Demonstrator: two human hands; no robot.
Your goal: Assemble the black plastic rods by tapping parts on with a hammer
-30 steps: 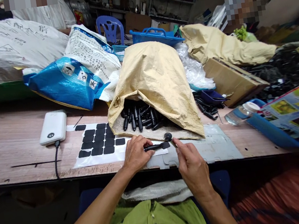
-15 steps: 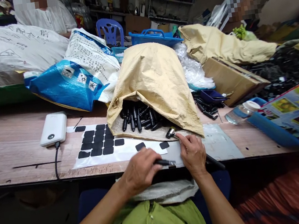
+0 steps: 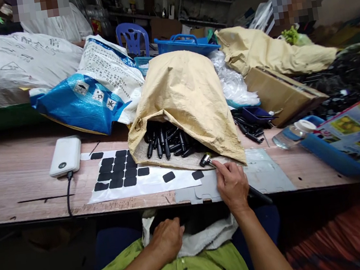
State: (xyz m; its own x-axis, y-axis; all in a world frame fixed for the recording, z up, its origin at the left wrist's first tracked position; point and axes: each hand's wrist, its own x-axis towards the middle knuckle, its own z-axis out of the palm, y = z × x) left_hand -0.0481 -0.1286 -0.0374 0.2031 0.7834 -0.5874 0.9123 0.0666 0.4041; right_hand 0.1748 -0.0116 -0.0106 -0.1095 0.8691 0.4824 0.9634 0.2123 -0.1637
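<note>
My right hand (image 3: 233, 186) is closed round a small hammer (image 3: 206, 160), its dark and silver head beyond the thumb and its black handle jutting out behind. Below the table edge, my left hand (image 3: 168, 238) hovers over a white sack (image 3: 208, 238) on my lap, its fingers curled and partly hidden. Whether anything is in them I cannot make out. In front of me a yellow-beige sack (image 3: 183, 85) lies with its mouth towards me. Several black pen-like pieces (image 3: 167, 148) spill from it.
Black rounded pads (image 3: 117, 179) lie on a white sheet at the table's front. To the left is a white power bank (image 3: 65, 155) with a cable. On the right stand a clear jar (image 3: 289, 136), a blue tray (image 3: 337, 155) and a cardboard box (image 3: 284, 93). Two people are behind.
My left hand has moved down from the table edge to the white sack on my lap. The black pen-like piece it held is out of sight. My right hand keeps the hammer in place.
</note>
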